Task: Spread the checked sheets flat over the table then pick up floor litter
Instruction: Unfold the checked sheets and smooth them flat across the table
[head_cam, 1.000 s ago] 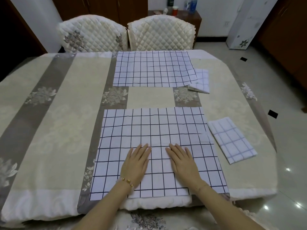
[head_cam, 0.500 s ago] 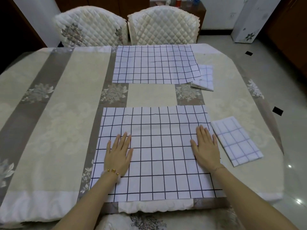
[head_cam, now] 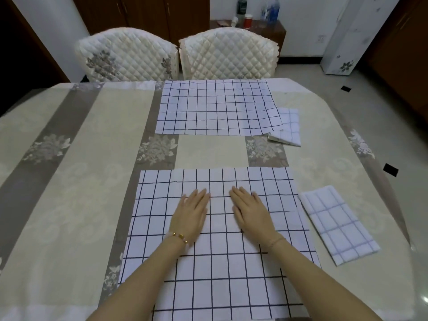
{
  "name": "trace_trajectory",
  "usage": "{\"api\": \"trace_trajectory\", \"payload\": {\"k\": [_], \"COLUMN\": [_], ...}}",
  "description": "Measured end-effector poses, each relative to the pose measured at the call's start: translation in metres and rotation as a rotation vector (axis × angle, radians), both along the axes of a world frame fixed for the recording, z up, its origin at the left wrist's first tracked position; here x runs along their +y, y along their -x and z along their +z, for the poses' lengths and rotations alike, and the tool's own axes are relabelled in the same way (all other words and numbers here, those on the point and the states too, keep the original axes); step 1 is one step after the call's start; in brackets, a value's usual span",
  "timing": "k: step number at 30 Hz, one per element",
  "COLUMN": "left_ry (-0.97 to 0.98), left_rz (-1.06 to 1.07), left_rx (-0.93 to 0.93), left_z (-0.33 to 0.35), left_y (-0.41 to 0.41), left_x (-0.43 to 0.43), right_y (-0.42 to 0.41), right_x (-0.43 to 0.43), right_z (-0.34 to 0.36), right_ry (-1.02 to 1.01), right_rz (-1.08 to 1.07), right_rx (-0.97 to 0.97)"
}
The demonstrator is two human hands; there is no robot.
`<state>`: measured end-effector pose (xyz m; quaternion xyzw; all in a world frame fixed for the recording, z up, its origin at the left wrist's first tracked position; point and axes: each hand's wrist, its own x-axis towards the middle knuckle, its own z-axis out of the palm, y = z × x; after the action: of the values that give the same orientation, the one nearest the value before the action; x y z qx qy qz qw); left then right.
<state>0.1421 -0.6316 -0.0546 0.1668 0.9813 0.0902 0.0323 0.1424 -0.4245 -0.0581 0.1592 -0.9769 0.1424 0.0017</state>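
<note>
On the near checked sheet [head_cam: 217,262], at the front edge of the table [head_cam: 69,181], I see the left hand [head_cam: 191,215] and right hand [head_cam: 251,214] pressed flat, fingers straight and together. Half a second ago they lay wide apart; now they sit side by side.

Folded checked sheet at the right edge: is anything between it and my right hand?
Nothing visible. The right hand lies flat on the near spread sheet, and the folded sheet sits to its right on the tablecloth, with only flat sheet between them.
</note>
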Motion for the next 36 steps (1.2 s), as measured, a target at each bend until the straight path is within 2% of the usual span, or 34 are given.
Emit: {"api": "trace_trajectory", "payload": {"k": [2,7,13,15,19,23,27,32,36], "left_ry": [0.091,0.064,0.130,0.085,-0.009,-0.016,0.004,0.068,0.086], "left_rz": [0.095,0.325,0.364,0.388,0.275,0.167,0.170,0.184,0.192], "left_rx": [-0.044,-0.094,-0.163,-0.160,-0.055,-0.054,-0.097,-0.162,-0.130], "left_z": [-0.004,-0.010,-0.003,0.006,0.015,-0.001,-0.012,-0.004,0.002], "left_y": [0.014,0.037,0.039,0.033,-0.016,-0.090,-0.133,-0.133,-0.127], "left_x": [-0.023,-0.086,-0.095,-0.089,-0.083,-0.080,-0.088,-0.090,-0.085], "right_y": [0.014,0.041,0.043,0.033,-0.025,-0.097,-0.135,-0.137,-0.142], "right_x": [0.018,0.066,0.069,0.065,0.060,0.065,0.075,0.079,0.081], "right_z": [-0.003,-0.001,0.002,0.006,0.019,0.006,-0.002,0.012,0.040], "right_ry": [-0.058,-0.103,-0.118,-0.069,-0.001,-0.104,-0.123,-0.094,0.146], "right_rz": [-0.076,-0.306,-0.362,-0.366,-0.222,-0.089,-0.180,-0.197,-0.315], "right_rx": [-0.067,-0.134,-0.188,-0.178,-0.148,-0.185,-0.178,-0.241,-0.380]}}
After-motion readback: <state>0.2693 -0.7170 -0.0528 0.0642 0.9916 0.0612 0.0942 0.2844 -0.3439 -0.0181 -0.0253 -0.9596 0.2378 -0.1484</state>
